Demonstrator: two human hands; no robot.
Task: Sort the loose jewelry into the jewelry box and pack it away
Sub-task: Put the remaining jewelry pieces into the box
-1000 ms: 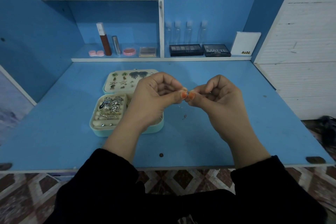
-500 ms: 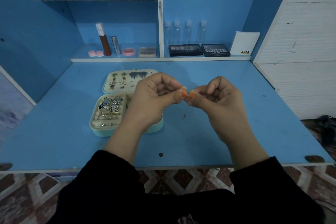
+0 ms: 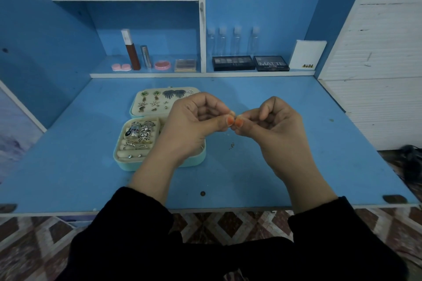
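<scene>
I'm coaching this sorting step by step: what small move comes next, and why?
Probably carry the tiny piece to the open jewelry box and seat it: the left hand and right hand pinch it together just right of the box.

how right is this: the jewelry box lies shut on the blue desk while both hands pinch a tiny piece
Not quite. The head view shows the jewelry box open, not shut, its lid laid back with rings and earrings showing. The rest holds: it lies on the blue desk while the left hand and right hand pinch a tiny piece.
</scene>
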